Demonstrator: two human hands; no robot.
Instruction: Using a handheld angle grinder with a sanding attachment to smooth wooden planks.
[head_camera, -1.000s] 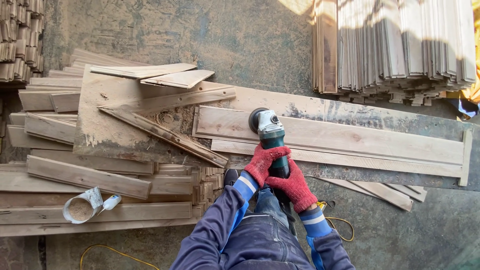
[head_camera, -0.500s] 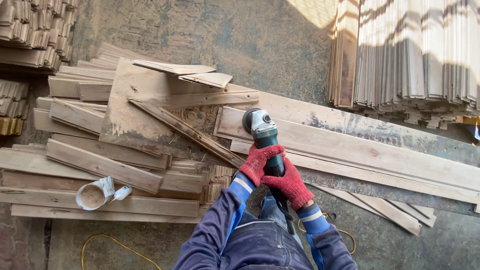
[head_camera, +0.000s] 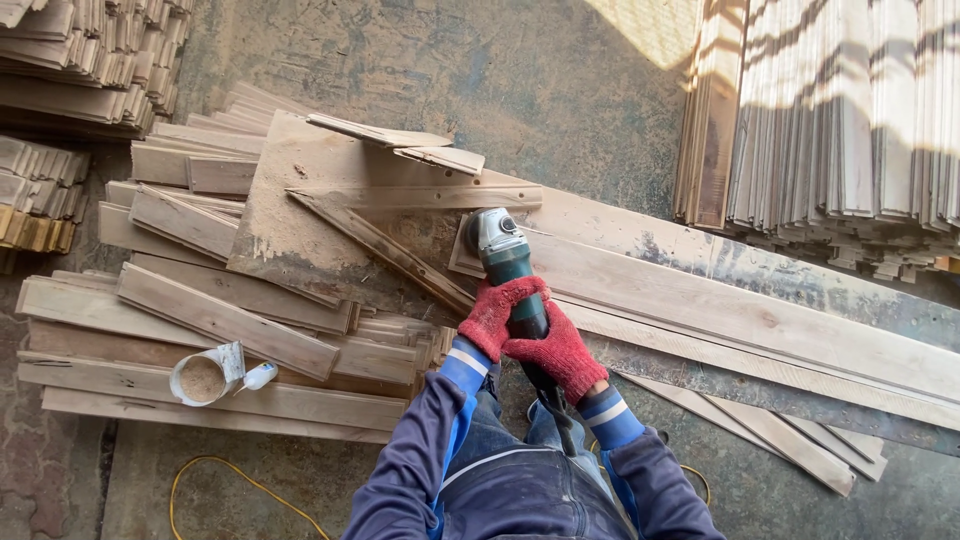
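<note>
Left hand (head_camera: 497, 313) in a red knit glove, wrapped shut around the body of the green angle grinder (head_camera: 508, 268). Right hand (head_camera: 556, 352), gloved the same, clamped just behind it on the rear of the handle, the two gloves touching. Grinder head with grey gear housing and dark disc pressed flat on the left end of a long pale plank (head_camera: 740, 315), pointing away from the body. Plank lying lengthwise on a long dusty board (head_camera: 800, 275) on the concrete floor (head_camera: 520, 90), running off to the right. Black cord (head_camera: 555, 410) trailing from the grinder's rear down over the blue work trousers. To the left, a loose heap of short planks (head_camera: 220, 320), with a sawdust-covered sheet (head_camera: 300, 220) on top. Small round tub of sawdust (head_camera: 203, 378) resting on that heap, a white tube just beside it. Tall stack of thin slats (head_camera: 840, 130) at upper right, partly sunlit. Yellow cable (head_camera: 215, 480) looping across the floor at lower left.
</note>
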